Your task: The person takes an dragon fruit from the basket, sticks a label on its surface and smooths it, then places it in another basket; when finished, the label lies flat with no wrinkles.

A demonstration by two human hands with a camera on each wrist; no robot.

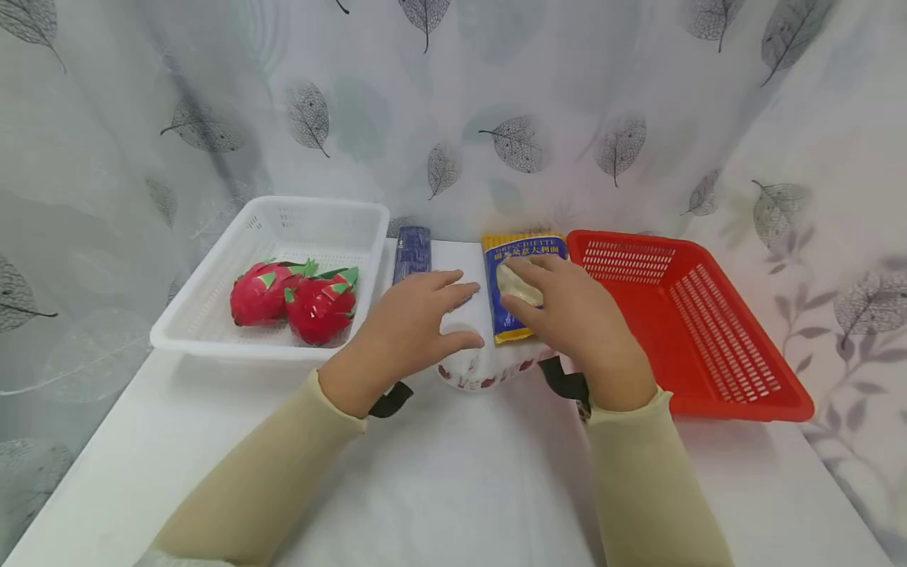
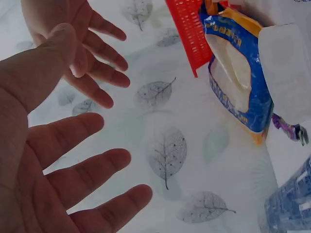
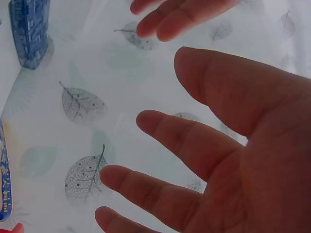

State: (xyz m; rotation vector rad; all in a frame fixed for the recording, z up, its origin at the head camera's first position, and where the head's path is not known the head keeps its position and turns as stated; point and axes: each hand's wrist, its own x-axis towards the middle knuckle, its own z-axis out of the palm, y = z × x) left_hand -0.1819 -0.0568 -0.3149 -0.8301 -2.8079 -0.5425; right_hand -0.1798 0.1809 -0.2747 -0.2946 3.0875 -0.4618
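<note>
My left hand (image 1: 407, 327) hovers with fingers spread and nothing held, right of the white basket (image 1: 159, 339). My right hand (image 1: 584, 319) is held out likewise; in the head view it overlaps a blue and yellow bag of orecchiette pasta (image 1: 506, 319), but the wrist views show both hands apart from things. Between and below the hands is a white item with a red-patterned edge (image 1: 464, 382), partly covered, its kind unclear. A dark blue patterned packet (image 1: 412, 248) stands behind the left hand. Two red dragon fruits, one left (image 1: 258, 295), one right (image 1: 320, 311), lie in the white basket.
At the right sits a red plastic basket (image 1: 638, 307) with slotted walls, beside the pasta bag. A small purple wrapped piece (image 2: 290, 130) shows near the bag in the left wrist view. A leaf-printed curtain (image 1: 517, 146) hangs behind the white table (image 1: 453, 488).
</note>
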